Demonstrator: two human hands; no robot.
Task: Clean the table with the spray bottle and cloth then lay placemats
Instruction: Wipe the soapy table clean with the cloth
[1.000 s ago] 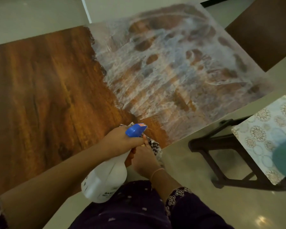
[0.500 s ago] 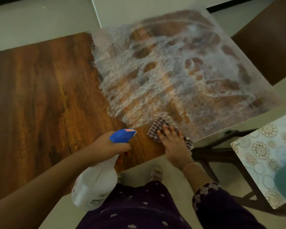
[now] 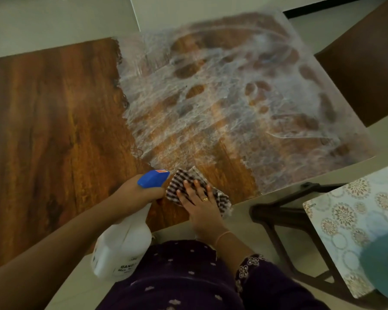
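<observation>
A brown wooden table (image 3: 54, 121) fills the view; its right half is covered with white foamy smears (image 3: 222, 101). My left hand (image 3: 137, 193) grips the neck of a white spray bottle (image 3: 123, 249) with a blue nozzle (image 3: 154, 179), held over the table's near edge. Just right of the nozzle, my right hand (image 3: 199, 202) presses flat with straight fingers on a checked brown-and-white cloth (image 3: 179, 179) lying on the table near the front edge.
A patterned placemat (image 3: 349, 220) lies on a dark stool (image 3: 278, 211) at the lower right, with a teal object (image 3: 383, 260) on top. A dark brown chair (image 3: 363, 70) stands at the table's right side. Pale floor surrounds the table.
My right hand has brought the cloth up from the table's edge, laid it flat, then slid it left toward the bottle's nozzle. The bottle has stayed in my left hand.
</observation>
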